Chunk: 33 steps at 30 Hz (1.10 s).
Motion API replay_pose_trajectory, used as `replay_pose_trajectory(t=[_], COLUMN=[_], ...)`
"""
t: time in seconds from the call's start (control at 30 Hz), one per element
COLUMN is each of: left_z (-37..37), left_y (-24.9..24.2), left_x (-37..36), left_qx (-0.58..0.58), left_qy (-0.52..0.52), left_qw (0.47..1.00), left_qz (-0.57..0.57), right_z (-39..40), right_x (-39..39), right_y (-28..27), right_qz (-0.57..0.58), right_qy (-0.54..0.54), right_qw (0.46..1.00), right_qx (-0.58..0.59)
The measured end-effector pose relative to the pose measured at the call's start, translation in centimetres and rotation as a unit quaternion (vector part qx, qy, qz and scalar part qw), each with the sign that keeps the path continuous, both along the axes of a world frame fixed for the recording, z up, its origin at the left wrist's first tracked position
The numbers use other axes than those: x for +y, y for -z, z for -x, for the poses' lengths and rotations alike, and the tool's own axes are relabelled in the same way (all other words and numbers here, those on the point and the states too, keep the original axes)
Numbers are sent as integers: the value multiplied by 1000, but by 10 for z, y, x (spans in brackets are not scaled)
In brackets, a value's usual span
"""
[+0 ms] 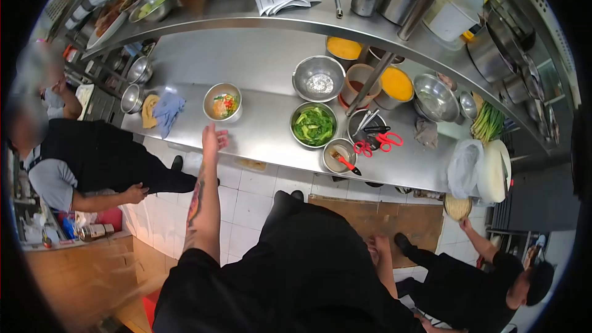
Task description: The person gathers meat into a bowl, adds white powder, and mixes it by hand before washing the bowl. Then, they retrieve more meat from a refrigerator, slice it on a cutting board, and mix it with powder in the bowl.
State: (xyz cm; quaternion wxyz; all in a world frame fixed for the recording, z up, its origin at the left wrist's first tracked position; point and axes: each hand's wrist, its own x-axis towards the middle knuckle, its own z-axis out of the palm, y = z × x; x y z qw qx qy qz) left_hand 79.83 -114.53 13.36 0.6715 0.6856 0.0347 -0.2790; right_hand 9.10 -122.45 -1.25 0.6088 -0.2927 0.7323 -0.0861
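My left hand reaches out over the front edge of the steel counter, fingers extended and nothing in them. Just beyond its fingertips stands a metal bowl holding colourful chopped food, red, yellow and green. My right hand is low beside my black shirt, below the counter, its fingers mostly hidden by the shirt. On the counter to the right of my left hand are a bowl of green leaves and a bowl with some liquid and a red-orange brush.
Red-handled scissors rest on a utensil pot. An empty metal bowl and yellow-filled containers stand behind. A blue cloth lies left. A shelf overhangs the counter. One person stands left; another is at right.
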Motion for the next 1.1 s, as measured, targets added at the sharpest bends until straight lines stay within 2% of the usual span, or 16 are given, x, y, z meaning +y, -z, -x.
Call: replay_pose_trajectory(t=[0.13,0.2,0.37,0.5,0.57,0.67,0.7,0.73,0.77,0.8,0.87,0.93,1.0,1.03,1.07,1.1], left_z=[-70,-79,-116,-105,-107,-122,-147,-170,-186,-198,-223,-264,-313,-325,-324,-317], left_y=[43,44,41,12,33,51,69,80,74,62,26,35,67,71,71,72], left_x=[-41,-58,-99,-100,-79,-40,-12,13,32,48,66,70,70,60,47,36], left_qx=[37,-28,-23,26,27,-109,-273,-420,-469,-513,-503,-499,-595,-598,-603,-605], left_qy=[68,33,15,23,29,32,94,153,143,133,153,182,227,235,220,206], left_qw=[997,999,999,998,998,990,927,810,752,688,670,646,581,579,609,637], left_qz=[-13,-1,33,55,44,-82,-238,-378,-440,-495,-524,-548,-507,-503,-466,-431], right_z=[-6,1,43,71,88,124,133,139,147,133,91,14,-95,-156,-217,-330], right_x=[10,17,69,88,106,101,101,100,97,87,69,57,44,42,36,28], right_y=[-6,-8,2,21,63,83,84,80,75,51,-5,-62,-113,-130,-138,-200], right_qz=[9,7,-19,-59,-132,-206,-224,-230,-234,-179,-63,0,140,244,250,168], right_qy=[-67,-91,36,-14,-51,-99,-108,-114,-107,-133,-171,-169,-528,-551,-562,-526], right_qw=[998,996,999,998,989,972,967,965,966,975,983,985,823,792,788,833], right_qx=[3,6,-8,-24,-52,-57,-54,-49,-37,-5,35,39,160,93,27,25])
